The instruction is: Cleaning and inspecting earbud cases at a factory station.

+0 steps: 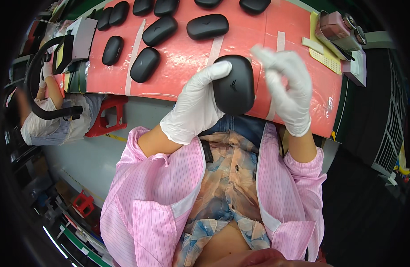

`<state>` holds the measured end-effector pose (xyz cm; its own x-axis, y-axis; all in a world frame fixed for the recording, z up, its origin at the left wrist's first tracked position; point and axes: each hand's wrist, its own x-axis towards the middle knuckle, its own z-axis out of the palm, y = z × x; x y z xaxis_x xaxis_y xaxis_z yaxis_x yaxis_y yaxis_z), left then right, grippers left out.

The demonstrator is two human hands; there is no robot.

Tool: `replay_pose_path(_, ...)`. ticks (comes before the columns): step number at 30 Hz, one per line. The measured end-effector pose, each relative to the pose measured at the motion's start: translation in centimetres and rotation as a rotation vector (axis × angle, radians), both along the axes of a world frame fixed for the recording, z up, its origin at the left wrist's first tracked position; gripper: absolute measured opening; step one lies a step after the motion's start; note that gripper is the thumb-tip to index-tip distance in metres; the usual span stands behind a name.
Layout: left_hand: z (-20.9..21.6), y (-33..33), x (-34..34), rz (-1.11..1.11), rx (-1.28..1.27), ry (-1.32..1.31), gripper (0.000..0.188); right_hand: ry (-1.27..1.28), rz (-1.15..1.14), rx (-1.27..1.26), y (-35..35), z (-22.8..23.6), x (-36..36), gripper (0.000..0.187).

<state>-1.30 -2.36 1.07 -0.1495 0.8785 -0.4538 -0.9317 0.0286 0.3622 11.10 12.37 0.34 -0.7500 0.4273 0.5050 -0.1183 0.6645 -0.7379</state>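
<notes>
Red matting covers the counter [303, 26]; above its near edge, left hand [196, 107] fingers [216, 71] clasp a black oval case [234, 91], right hand [287, 89] released, pinching air beside it; best gripped firmly, clear of the other black cases [144, 64] lying behind

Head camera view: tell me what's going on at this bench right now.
A person in a pink striped smock and white gloves holds a black oval case in the left hand, just above the near edge of the red mat. The right hand is raised beside it, fingers loosely curled, holding nothing that shows. More black cases lie in rows on the mat. A co-worker sits at the far left.
</notes>
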Motion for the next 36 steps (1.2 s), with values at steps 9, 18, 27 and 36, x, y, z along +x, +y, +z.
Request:
replay_pose_path(9, -0.6, 0.6, -0.1, 0.22, 0.137, -0.03, 0.024, 0.059, 0.033, 0.214, -6.3, -3.9, 1.5, 0.041)
replay_pose_path(18, -3.9, 3.1, -2.4, -0.035, 0.6, -0.452, 0.089, -0.335, -0.248, 0.282, -2.7, -3.8, 3.6, 0.043)
replay_pose_path(27, -2.5, 4.2, -1.3, -0.067, 0.482, -0.361, 0.097, -0.108, -0.362, -0.088, -2.9, -3.1, 3.9, 0.045)
replay_pose_path(36, -2.3, 3.2, -1.3, 0.189, 0.187, -0.15, 0.071, -0.303, -0.317, 0.401, -1.6, -4.6, 2.6, 0.033)
